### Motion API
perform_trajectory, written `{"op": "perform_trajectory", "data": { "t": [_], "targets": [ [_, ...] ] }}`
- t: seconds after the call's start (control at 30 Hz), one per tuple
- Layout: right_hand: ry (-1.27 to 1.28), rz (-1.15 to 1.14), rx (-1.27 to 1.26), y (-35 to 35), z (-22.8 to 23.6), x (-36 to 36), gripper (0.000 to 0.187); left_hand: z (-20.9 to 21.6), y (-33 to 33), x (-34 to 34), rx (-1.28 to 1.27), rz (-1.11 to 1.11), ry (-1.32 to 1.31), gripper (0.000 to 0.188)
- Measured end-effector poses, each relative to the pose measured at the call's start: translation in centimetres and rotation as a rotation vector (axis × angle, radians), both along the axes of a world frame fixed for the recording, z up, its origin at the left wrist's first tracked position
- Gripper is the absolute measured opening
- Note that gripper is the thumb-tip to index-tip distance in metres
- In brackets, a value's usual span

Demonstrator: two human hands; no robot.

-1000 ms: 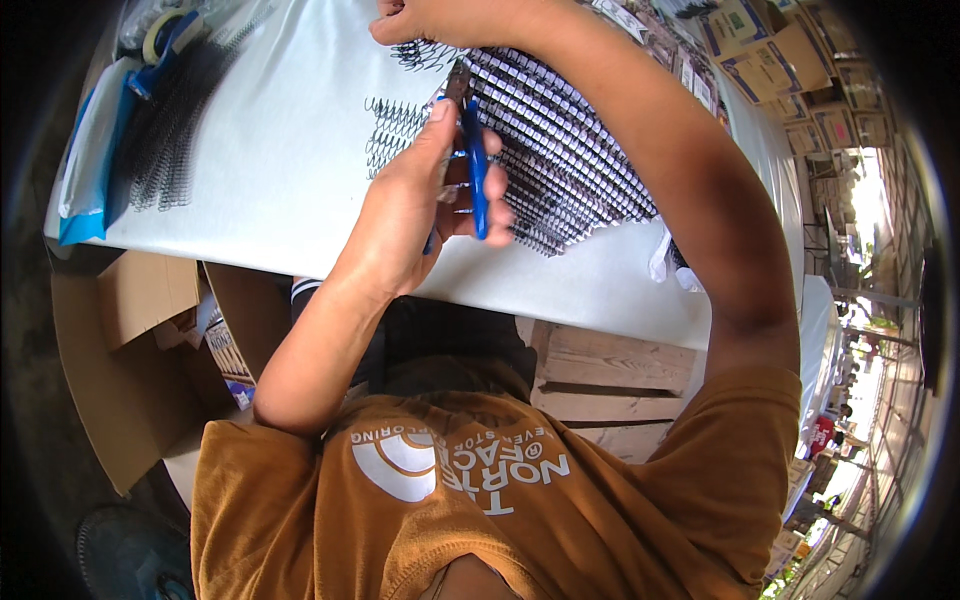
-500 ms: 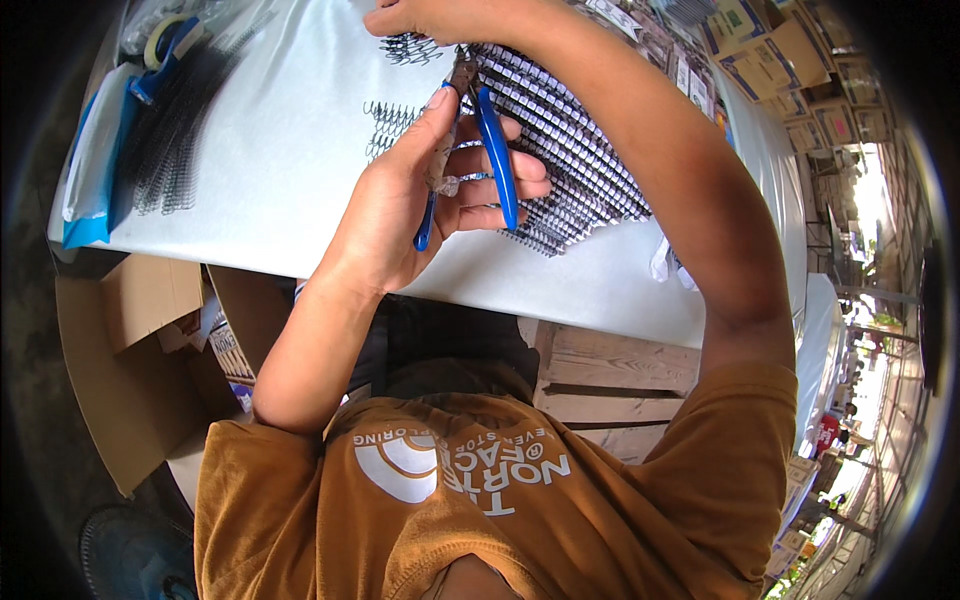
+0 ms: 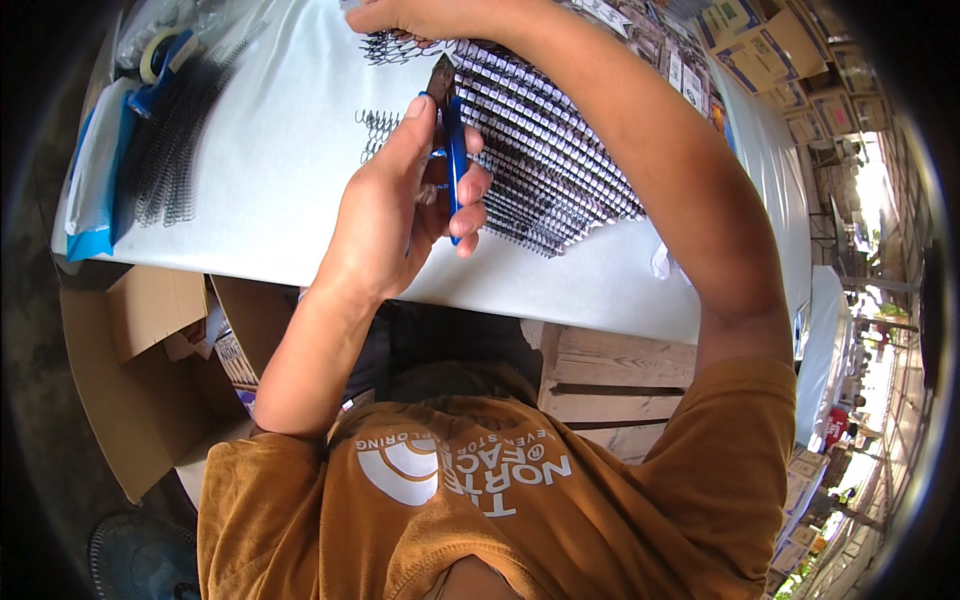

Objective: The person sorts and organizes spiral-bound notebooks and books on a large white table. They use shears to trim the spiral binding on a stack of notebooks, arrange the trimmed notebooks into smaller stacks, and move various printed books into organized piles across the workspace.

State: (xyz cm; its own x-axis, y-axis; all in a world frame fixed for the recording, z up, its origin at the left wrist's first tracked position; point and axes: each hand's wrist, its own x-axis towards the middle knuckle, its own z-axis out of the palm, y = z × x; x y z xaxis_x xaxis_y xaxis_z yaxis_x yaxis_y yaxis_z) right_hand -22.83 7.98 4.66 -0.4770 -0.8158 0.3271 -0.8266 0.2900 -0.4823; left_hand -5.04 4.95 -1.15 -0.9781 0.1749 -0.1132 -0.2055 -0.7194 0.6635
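My left hand (image 3: 390, 190) is closed round a pair of wire cutters (image 3: 457, 150) with blue handles. The handles are squeezed together, and the dark jaws point away from me at the near side of the spirals. Beneath and right of them lies a fanned stack of spiral-bound pads (image 3: 550, 140), bound along several black wire coils. Loose coil ends (image 3: 378, 128) stick out to the left of the stack. At the far edge of the view, my right hand (image 3: 400, 18) is bent over the farther coil ends (image 3: 395, 50), fingers pressed together; what they hold is hidden.
Loose black coils (image 3: 175, 150) lie on the left of the white-covered table (image 3: 270, 130), beside a blue tape dispenser (image 3: 165, 70) and a blue-and-white packet (image 3: 100, 170). An open cardboard box (image 3: 120, 370) stands below the table. Stacked cartons (image 3: 770, 50) are at the far right.
The cutters' handles have gone from spread to squeezed together, and my left fingers have curled in. My right hand has shifted slightly left.
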Motion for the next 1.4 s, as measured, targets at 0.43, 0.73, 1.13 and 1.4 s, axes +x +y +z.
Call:
{"op": "perform_trajectory", "data": {
  "t": [0.43,0.73,1.13,1.4],
  "targets": [
    [-0.108,-0.061,-0.096,0.3,0.5,-0.4,0.022,-0.7,-0.4,-1.3,0.439,-0.246,0.253,0.059],
    [-0.560,-0.068,-0.247,1.1,1.6,0.1,0.024,1.7,1.5,-1.4,-0.055,-0.071,0.047,0.063],
    [-0.581,-0.040,-0.239,0.9,2.1,2.9,0.018,0.8,0.7,-1.0,0.083,-0.088,0.147,0.058],
    [-0.137,-0.121,-0.626,9.5,5.6,6.4,0.024,0.4,0.4,1.4,-0.131,0.025,0.075,0.062]
  ]
}}
